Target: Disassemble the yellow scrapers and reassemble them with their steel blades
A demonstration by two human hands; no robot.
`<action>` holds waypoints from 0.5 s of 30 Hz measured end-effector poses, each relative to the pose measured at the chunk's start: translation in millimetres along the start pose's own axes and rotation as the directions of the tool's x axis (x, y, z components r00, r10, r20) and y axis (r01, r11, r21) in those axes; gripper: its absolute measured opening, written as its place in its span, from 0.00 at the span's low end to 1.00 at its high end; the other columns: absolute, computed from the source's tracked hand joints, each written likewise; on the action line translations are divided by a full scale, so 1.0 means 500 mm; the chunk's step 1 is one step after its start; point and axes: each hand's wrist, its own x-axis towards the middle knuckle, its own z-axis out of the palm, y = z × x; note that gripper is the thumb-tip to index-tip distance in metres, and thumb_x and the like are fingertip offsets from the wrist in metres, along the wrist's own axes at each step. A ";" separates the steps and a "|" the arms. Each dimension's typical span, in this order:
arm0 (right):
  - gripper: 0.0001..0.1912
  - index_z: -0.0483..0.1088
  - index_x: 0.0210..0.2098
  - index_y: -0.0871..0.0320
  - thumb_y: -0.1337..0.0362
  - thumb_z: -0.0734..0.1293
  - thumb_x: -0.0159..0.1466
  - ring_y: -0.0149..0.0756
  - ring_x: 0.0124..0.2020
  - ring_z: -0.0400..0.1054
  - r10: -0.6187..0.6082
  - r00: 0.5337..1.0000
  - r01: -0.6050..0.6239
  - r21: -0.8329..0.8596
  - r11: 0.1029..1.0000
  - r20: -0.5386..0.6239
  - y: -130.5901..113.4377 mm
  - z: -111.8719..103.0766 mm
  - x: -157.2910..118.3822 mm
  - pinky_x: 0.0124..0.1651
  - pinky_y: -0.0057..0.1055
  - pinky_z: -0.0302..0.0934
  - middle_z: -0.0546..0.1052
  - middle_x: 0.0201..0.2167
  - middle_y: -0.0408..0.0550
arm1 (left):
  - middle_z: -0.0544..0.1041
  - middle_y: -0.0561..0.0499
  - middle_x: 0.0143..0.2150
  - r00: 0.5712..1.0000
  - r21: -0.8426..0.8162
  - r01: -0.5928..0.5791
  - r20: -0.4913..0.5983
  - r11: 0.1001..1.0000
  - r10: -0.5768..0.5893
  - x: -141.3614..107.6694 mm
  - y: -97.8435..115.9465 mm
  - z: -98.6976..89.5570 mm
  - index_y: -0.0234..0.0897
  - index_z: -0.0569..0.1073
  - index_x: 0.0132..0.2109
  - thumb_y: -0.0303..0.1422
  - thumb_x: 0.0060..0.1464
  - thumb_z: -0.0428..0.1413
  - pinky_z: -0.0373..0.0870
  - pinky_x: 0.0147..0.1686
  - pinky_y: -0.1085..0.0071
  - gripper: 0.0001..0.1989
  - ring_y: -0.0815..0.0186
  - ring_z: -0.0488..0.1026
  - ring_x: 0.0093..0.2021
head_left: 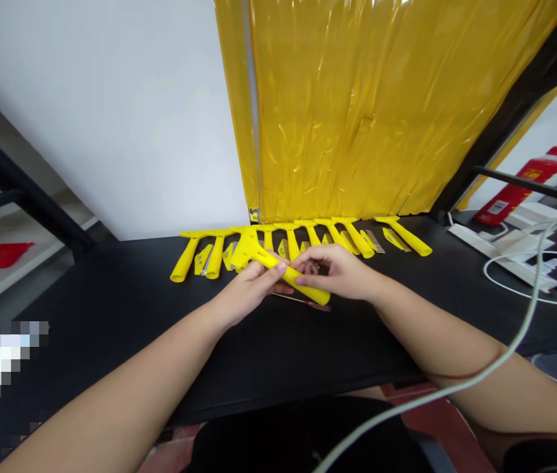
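Note:
A yellow T-shaped scraper handle [311, 287] is held slantwise above the black table, its wide head pointing up and left. My left hand [259, 284] is closed around the middle of it, thumb on top. My right hand [334, 270] grips the lower part, with its thumb along the near side and curled fingers behind. Beneath the held handle lies a thin screwdriver [318, 306], partly covered. Behind my hands stretches a row of similar yellow scraper handles [186, 259], with small yellow pieces with metal blades [201, 259] between them. My hands hide part of the row.
The black table [125, 322] ends at a white panel [160, 118] and a yellow plastic curtain [347, 118]. A red bottle [519, 187] and white boxes [505, 249] stand at the right. A pale cable [515, 338] crosses in front of my right forearm.

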 end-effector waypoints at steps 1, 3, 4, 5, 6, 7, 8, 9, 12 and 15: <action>0.15 0.79 0.43 0.58 0.54 0.73 0.64 0.35 0.33 0.73 0.041 0.999 -0.041 -0.036 0.998 -0.009 0.011 -0.024 -0.004 0.37 0.32 0.69 0.81 0.33 0.47 | 0.78 0.44 0.48 0.999 -0.011 -0.008 -0.052 1.000 0.007 0.001 0.003 -0.003 0.35 0.77 0.48 0.45 0.61 0.65 0.79 0.49 0.61 0.18 0.59 0.77 0.48; 0.15 0.81 0.44 0.58 0.54 0.71 0.66 0.39 0.38 0.77 0.154 0.981 -0.179 -0.240 0.954 -0.119 0.046 -0.092 -0.016 0.45 0.35 0.70 0.84 0.39 0.51 | 0.77 0.47 0.43 0.987 -0.039 0.007 -0.159 0.999 -0.013 0.003 0.009 -0.010 0.35 0.75 0.43 0.45 0.60 0.64 0.79 0.45 0.64 0.16 0.61 0.77 0.45; 0.15 0.81 0.45 0.57 0.55 0.70 0.66 0.41 0.40 0.78 0.227 0.952 -0.289 -0.363 0.886 -0.205 0.069 -0.131 -0.025 0.47 0.35 0.70 0.84 0.41 0.52 | 0.76 0.49 0.39 0.981 -0.055 0.022 -0.191 0.998 -0.032 0.005 0.013 -0.014 0.35 0.74 0.40 0.45 0.61 0.63 0.79 0.42 0.66 0.16 0.63 0.77 0.41; 0.14 0.81 0.45 0.57 0.56 0.69 0.66 0.42 0.41 0.78 0.308 0.897 -0.430 -0.465 0.774 -0.316 0.094 -0.171 -0.035 0.48 0.36 0.70 0.85 0.42 0.51 | 0.74 0.51 0.34 0.978 -0.067 0.039 -0.201 0.997 -0.052 0.005 0.017 -0.019 0.36 0.71 0.37 0.45 0.62 0.62 0.78 0.38 0.67 0.16 0.64 0.77 0.36; 0.13 0.82 0.44 0.56 0.57 0.69 0.65 0.43 0.41 0.79 0.396 0.811 -0.581 -0.514 0.632 -0.430 0.120 -0.208 -0.047 0.48 0.35 0.70 0.85 0.40 0.51 | 0.72 0.54 0.30 0.979 -0.077 0.050 -0.195 0.996 -0.064 0.006 0.021 -0.022 0.37 0.69 0.35 0.44 0.62 0.61 0.77 0.35 0.68 0.16 0.66 0.76 0.32; 0.12 0.83 0.43 0.55 0.59 0.70 0.64 0.43 0.40 0.79 0.487 0.696 -0.718 -0.499 0.484 -0.528 0.145 -0.242 -0.059 0.47 0.33 0.70 0.85 0.39 0.50 | 0.69 0.56 0.28 0.981 -0.089 0.053 -0.182 0.995 -0.068 0.006 0.025 -0.025 0.38 0.67 0.35 0.43 0.63 0.60 0.76 0.31 0.69 0.16 0.67 0.74 0.27; 0.13 0.83 0.43 0.57 0.61 0.69 0.64 0.43 0.37 0.80 0.524 0.620 -0.785 -0.467 0.408 -0.584 0.169 -0.271 -0.071 0.44 0.34 0.71 0.85 0.35 0.52 | 0.67 0.57 0.27 0.983 -0.100 0.050 -0.169 0.994 -0.067 0.006 0.030 -0.027 0.38 0.65 0.35 0.41 0.63 0.60 0.74 0.28 0.70 0.15 0.69 0.71 0.24; 0.14 0.82 0.45 0.59 0.62 0.67 0.64 0.44 0.32 0.80 0.547 0.567 -0.824 -0.438 0.361 -0.616 0.190 -0.293 -0.081 0.40 0.35 0.71 0.84 0.31 0.53 | 0.66 0.59 0.27 0.984 -0.112 0.045 -0.166 0.993 -0.063 0.006 0.033 -0.027 0.39 0.64 0.35 0.40 0.63 0.60 0.72 0.25 0.71 0.14 0.71 0.68 0.21; 0.17 0.81 0.49 0.61 0.63 0.67 0.64 0.42 0.23 0.77 0.610 0.467 -0.882 -0.388 0.267 -0.641 0.238 -0.327 -0.102 0.34 0.34 0.71 0.82 0.24 0.51 | 0.65 0.60 0.27 0.981 -0.124 0.052 -0.181 0.991 -0.074 0.005 0.040 -0.023 0.40 0.62 0.36 0.37 0.62 0.60 0.66 0.19 0.73 0.13 0.73 0.62 0.18; 0.17 0.82 0.49 0.60 0.65 0.69 0.62 0.44 0.24 0.78 0.651 0.424 -0.896 -0.397 0.200 -0.629 0.270 -0.329 -0.103 0.35 0.35 0.72 0.81 0.22 0.50 | 0.65 0.60 0.27 0.980 -0.099 0.064 -0.183 0.993 -0.082 0.003 0.041 -0.018 0.40 0.62 0.36 0.37 0.62 0.60 0.66 0.19 0.74 0.14 0.74 0.62 0.18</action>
